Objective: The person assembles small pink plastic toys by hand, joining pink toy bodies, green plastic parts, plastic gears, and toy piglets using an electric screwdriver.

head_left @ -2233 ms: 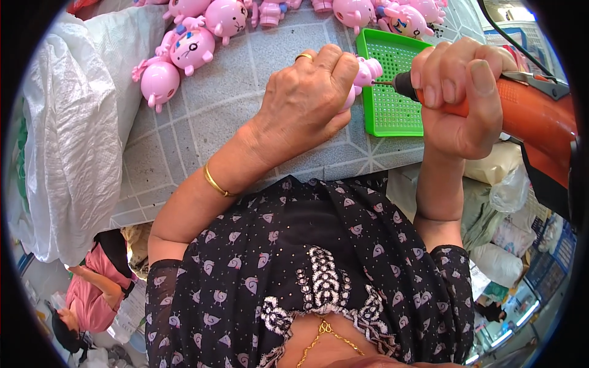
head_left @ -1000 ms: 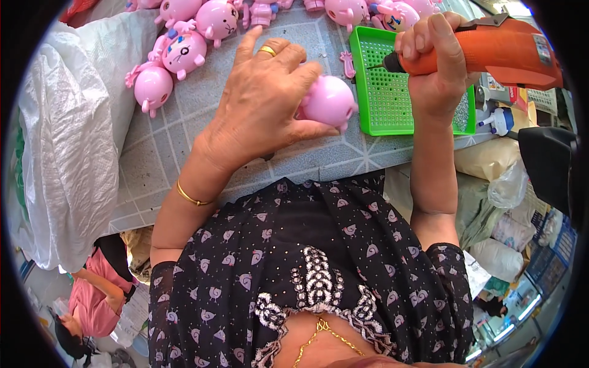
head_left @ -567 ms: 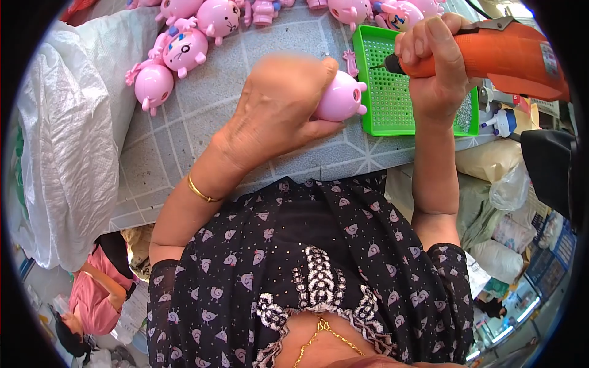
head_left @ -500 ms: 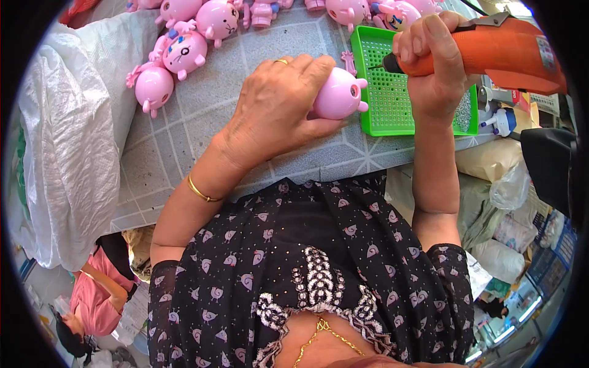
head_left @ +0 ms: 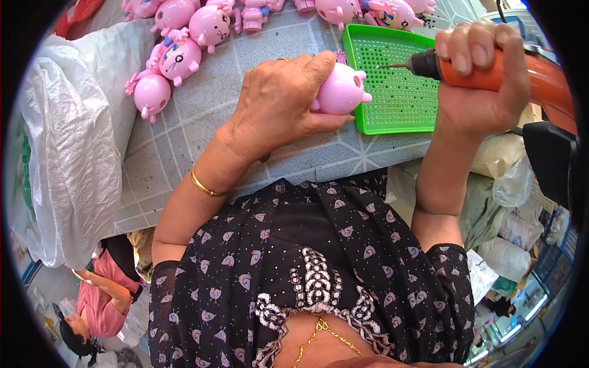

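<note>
My left hand [head_left: 279, 107] is closed round a pink plastic toy head [head_left: 342, 90], its round top toward the tray and two small ears pointing right. My right hand [head_left: 481, 80] grips an orange electric screwdriver [head_left: 521, 76] with a black chuck. Its thin bit [head_left: 392, 65] points left over a green tray [head_left: 363, 126], a little apart from the toy head. The tray is a shallow perforated one, with small screws standing in many of its holes. Part of its right side is hidden by my right hand.
Several assembled pink toys [head_left: 178, 61] lie along the far left of the grey tiled-pattern table [head_left: 184, 153], more [head_left: 392, 13] behind the tray. A white woven sack [head_left: 67, 141] rests at the left. Another person [head_left: 107, 288] in pink is at lower left. Bags [head_left: 500, 257] are piled at right.
My right hand and the screwdriver have moved right, and the long bit now shows over the tray. The toy head has stayed in my left hand, turned slightly.
</note>
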### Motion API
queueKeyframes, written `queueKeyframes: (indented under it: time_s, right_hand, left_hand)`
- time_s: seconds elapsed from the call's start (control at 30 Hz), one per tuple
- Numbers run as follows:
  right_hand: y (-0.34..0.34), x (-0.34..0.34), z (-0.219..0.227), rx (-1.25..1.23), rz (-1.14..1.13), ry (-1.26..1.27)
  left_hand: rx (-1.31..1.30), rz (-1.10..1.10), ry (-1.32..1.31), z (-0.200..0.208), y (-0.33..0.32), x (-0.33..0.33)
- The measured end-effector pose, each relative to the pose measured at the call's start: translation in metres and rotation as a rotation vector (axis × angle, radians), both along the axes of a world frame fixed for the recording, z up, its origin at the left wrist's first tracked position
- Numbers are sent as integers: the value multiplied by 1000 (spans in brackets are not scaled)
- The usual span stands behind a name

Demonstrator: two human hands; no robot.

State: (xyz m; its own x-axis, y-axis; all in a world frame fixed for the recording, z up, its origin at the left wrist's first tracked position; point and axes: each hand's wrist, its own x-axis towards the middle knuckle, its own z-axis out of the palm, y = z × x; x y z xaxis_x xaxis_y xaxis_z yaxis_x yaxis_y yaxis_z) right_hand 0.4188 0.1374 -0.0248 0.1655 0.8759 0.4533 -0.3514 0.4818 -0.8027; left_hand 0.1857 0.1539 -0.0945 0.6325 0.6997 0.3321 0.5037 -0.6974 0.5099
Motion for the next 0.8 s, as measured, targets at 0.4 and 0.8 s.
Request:
queueKeyframes:
  time_s: [0.4, 0.8]
  right_hand:
    - [-6, -12, 5, 88, 177, -90]
    - [2, -18, -4, 110, 151, -140]
  left_hand:
    - [28, 14, -44, -12, 0, -2]
    - [29, -1, -52, -8, 1, 1]
